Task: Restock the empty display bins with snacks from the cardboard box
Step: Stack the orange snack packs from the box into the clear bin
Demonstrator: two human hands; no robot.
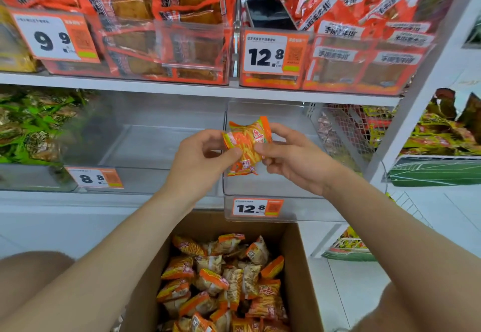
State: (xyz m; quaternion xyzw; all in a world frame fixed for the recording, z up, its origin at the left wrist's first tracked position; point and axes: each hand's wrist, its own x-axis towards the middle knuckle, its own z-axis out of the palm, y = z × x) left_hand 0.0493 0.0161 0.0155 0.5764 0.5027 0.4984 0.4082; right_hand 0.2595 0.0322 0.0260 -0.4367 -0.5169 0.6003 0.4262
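Along the lower shelf, from the left: a clear plastic bin of green foil packets (31,123) is stocked, while the neighbouring clear plastic bin (145,147), with an orange-and-white "8.8" price label (93,177), holds nothing visible and so awaits filling. The left hand (200,160) is curled, thumb and fingertips pinching the left edge of a small orange-and-white snack packet printed with sticks (247,144). The right hand (294,157) is likewise curled and pinches the packet's right edge. Two-handed support keeps the limp pouch flat and facing the viewer, probably so that it can be checked or squared up before release. The packet is in the air, above the open brown cardboard box (302,266) and in front of the mouth of the second clear plastic bin (312,209), which is marked "12.8" (256,207) and appears empty. The box stands directly below the bins, which keeps each lift short, and a heap of matching packets (221,279) lies loose in it. Judged from this, restocking has barely begun.
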